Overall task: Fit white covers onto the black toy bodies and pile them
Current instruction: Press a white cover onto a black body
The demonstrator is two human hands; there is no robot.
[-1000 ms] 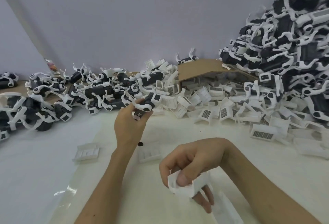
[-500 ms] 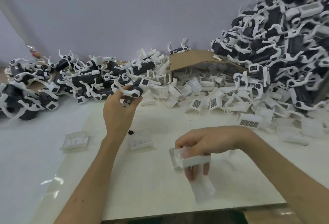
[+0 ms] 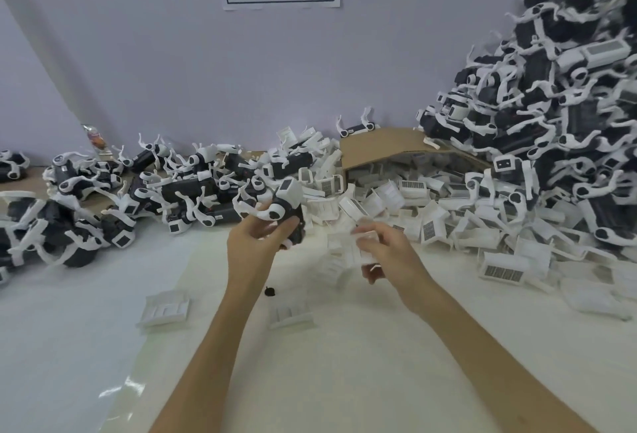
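Toy pile right of cover heap

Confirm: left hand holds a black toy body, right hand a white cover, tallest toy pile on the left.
Wrong: the head view shows the tallest toy pile on the right. The left hand does hold a black toy body, the right hand a white cover.
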